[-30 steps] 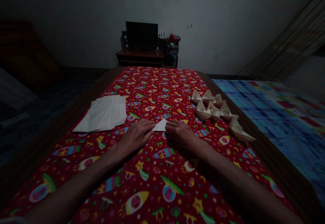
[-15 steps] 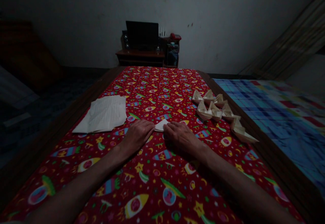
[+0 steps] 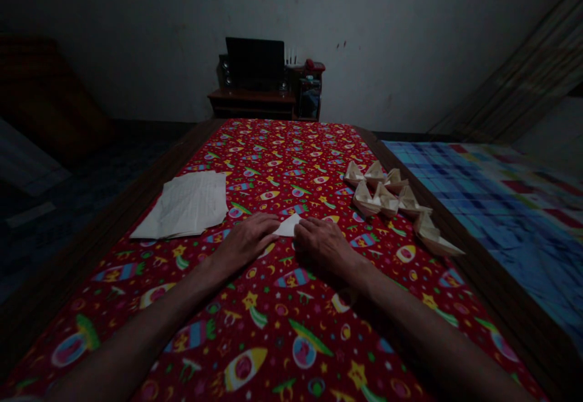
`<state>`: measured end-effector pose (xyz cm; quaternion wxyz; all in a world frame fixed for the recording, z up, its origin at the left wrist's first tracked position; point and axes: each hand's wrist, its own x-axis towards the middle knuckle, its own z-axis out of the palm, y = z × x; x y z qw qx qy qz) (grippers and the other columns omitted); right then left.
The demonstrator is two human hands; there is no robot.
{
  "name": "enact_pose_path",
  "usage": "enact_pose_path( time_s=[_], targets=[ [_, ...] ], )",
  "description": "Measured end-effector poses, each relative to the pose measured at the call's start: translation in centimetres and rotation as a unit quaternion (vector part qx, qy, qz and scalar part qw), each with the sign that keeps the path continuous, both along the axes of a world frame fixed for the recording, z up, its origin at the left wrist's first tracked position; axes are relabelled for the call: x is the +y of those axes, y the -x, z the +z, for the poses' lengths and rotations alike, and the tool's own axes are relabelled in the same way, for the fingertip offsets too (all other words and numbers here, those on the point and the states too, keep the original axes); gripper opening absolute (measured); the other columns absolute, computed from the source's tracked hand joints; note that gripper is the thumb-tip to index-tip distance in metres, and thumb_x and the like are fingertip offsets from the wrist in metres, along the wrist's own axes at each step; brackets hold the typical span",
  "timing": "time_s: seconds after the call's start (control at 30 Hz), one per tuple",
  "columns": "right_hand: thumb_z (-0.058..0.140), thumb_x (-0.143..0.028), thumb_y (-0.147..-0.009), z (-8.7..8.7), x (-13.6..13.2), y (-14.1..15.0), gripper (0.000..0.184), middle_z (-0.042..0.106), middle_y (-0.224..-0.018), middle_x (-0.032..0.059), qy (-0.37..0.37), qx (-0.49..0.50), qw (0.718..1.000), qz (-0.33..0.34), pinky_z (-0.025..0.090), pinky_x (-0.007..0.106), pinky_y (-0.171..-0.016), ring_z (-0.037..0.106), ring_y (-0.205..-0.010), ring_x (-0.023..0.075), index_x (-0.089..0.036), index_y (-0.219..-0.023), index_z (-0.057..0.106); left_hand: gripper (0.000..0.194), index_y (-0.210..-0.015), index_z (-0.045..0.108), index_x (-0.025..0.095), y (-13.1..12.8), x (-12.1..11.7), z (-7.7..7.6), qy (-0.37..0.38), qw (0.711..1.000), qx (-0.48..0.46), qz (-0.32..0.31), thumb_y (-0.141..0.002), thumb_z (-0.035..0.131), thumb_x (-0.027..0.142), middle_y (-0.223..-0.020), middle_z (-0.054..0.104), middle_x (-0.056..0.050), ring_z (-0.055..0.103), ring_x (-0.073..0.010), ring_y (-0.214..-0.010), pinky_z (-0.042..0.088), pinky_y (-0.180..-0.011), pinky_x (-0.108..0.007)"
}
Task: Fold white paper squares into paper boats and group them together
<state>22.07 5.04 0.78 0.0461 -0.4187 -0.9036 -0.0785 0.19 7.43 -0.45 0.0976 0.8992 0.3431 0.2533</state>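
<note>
Between my hands lies a small folded piece of white paper [image 3: 288, 226], its pointed tip facing away from me. My left hand [image 3: 252, 235] is at its left corner, with the thumb and forefinger slightly apart around the edge. My right hand [image 3: 321, 238] has its fingers curled and closed on the right side of the paper, hiding that part. Both hands rest low over a red cloth [image 3: 273, 317] printed with rockets and stars. To the right stand several folded paper boats [image 3: 385, 198]. A stack of white paper sheets [image 3: 186, 204] lies to the left.
A dark wooden edge [image 3: 510, 305] borders the cloth. Beyond the far end, a black monitor [image 3: 255, 62] with speakers sits on a desk [image 3: 250, 99], a red telephone [image 3: 314, 65] beside it. A blue checked sheet [image 3: 437, 177] spreads out on the right.
My left hand has loosened a little, its fingers shifting up and apart at the paper's left corner. My right hand has hardly moved.
</note>
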Motion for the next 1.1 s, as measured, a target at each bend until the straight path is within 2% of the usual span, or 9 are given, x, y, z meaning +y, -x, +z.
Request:
enact_pose_path(
  time_s=[0.4,0.5,0.57,0.63,0.7,0.77,0.83,0.97,1.1],
  targets=[
    [0.042,-0.017,-0.092,-0.3,-0.3,0.5,0.014,0.062,-0.092,0.0081,-0.019,-0.009,1.0,-0.024,0.037,0.029,-0.062,0.053,-0.08,0.0191,-0.015,-0.095,0.055,0.025,-0.096,0.062,0.016,-0.3,-0.2,-0.4,-0.069,0.997,0.037,0.025,-0.095,0.038,0.024,-0.098,0.065,-0.008,0.059,-0.0186,-0.093,0.051,-0.081,-0.033],
    [0.043,-0.016,-0.092,-0.3,-0.4,0.8,0.014,0.062,-0.099,0.0093,-0.032,0.012,0.998,-0.059,0.039,0.029,-0.064,0.054,-0.086,0.0202,-0.016,-0.095,0.057,0.024,-0.107,0.059,0.017,-0.6,-0.2,-0.3,-0.061,0.996,-0.036,0.053,-0.093,0.041,0.025,-0.115,0.06,-0.009,0.055,-0.0205,-0.109,0.046,-0.095,-0.037],
    [0.044,-0.016,-0.091,-0.3,-0.4,0.8,0.015,0.062,-0.106,0.0099,-0.047,0.043,0.995,-0.079,0.041,0.028,-0.066,0.054,-0.091,0.0208,-0.016,-0.096,0.058,0.036,-0.124,0.048,0.019,-1.1,-0.2,-0.4,-0.043,0.987,-0.114,0.105,-0.09,0.047,0.031,-0.128,0.051,-0.011,0.05,-0.0221,-0.117,0.043,-0.099,-0.04],
    [0.045,-0.016,-0.091,-0.4,-0.2,0.6,0.015,0.062,-0.106,0.0097,-0.063,0.077,0.991,-0.092,0.041,0.028,-0.067,0.054,-0.091,0.0204,-0.016,-0.097,0.059,0.056,-0.136,0.034,0.019,-1.9,-0.4,-0.6,0.007,0.967,-0.19,0.171,-0.087,0.051,0.038,-0.131,0.047,-0.014,0.052,-0.0225,-0.112,0.049,-0.091,-0.04],
    [0.046,-0.016,-0.09,-0.6,-0.1,0.6,0.015,0.064,-0.101,0.0095,-0.076,0.108,0.987,-0.092,0.041,0.027,-0.064,0.054,-0.086,0.0194,-0.016,-0.094,0.06,0.063,-0.137,0.029,0.017,-2.8,-0.9,-0.8,0.089,0.946,-0.229,0.212,-0.084,0.052,0.041,-0.123,0.051,-0.015,0.058,-0.0211,-0.101,0.054,-0.078,-0.035],
    [0.049,-0.017,-0.088,-0.9,-0.1,0.7,0.012,0.064,-0.093,0.0092,-0.086,0.135,0.984,-0.075,0.04,0.027,-0.062,0.054,-0.081,0.0186,-0.016,-0.091,0.061,0.056,-0.131,0.038,0.013,-3.6,-1.5,-0.9,0.16,0.941,-0.207,0.217,-0.083,0.052,0.04,-0.109,0.06,-0.013,0.061,-0.0212,-0.094,0.054,-0.075,-0.034],
    [0.05,-0.018,-0.088,-1.1,-0.4,1.1,0.011,0.063,-0.087,0.0082,-0.096,0.164,0.98,-0.054,0.039,0.026,-0.061,0.053,-0.078,0.0177,-0.016,-0.087,0.061,0.041,-0.114,0.051,0.012,-4.1,-2.1,-0.9,0.18,0.943,-0.16,0.229,-0.083,0.052,0.037,-0.096,0.064,-0.011,0.063,-0.0224,-0.089,0.052,-0.075,-0.034],
    [0.045,-0.019,-0.091,-0.9,-1.2,2.0,0.018,0.062,-0.082,0.0065,-0.103,0.199,0.974,-0.025,0.038,0.024,-0.062,0.053,-0.075,0.0157,-0.016,-0.081,0.06,0.018,-0.079,0.058,0.013,-4.2,-2.5,-0.7,0.14,0.944,-0.107,0.28,-0.082,0.049,0.028,-0.071,0.063,-0.007,0.063,-0.021,-0.069,0.05,-0.064,-0.031],
    [0.047,-0.025,-0.09,-0.1,-1.7,2.4,0.016,0.063,-0.081,0.0053,-0.103,0.168,0.978,-0.071,0.032,0.025,-0.056,0.055,-0.07,0.0158,-0.018,-0.087,0.061,0.012,-0.065,0.056,0.016,-4.1,-2.5,-0.6,0.113,0.946,-0.106,0.285,-0.075,0.05,0.019,-0.058,0.059,-0.004,0.06,-0.0192,-0.06,0.047,-0.059,-0.03]
  ],
)
